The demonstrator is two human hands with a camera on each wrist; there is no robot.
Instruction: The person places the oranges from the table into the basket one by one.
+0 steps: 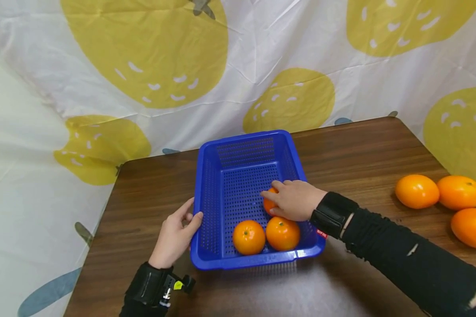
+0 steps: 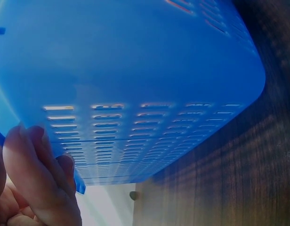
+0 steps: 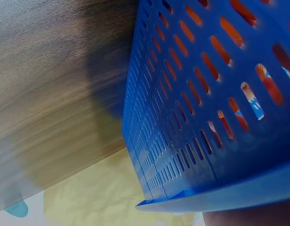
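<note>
A blue plastic basket with slotted walls stands on the table. My left hand grips its left rim, thumb on top and fingers against the outside; the left wrist view shows those fingers beside the basket wall. Inside the basket, my right hand holds an orange, mostly covered by the fingers. Nearer the front wall sit two more oranges, one on the left and one on the right. Through the slots of the basket wall, the right wrist view shows bits of orange colour.
Three oranges lie close together on the table's right side: one, another and a nearer one. Behind the brown wooden table hangs a white cloth with yellow fruit prints.
</note>
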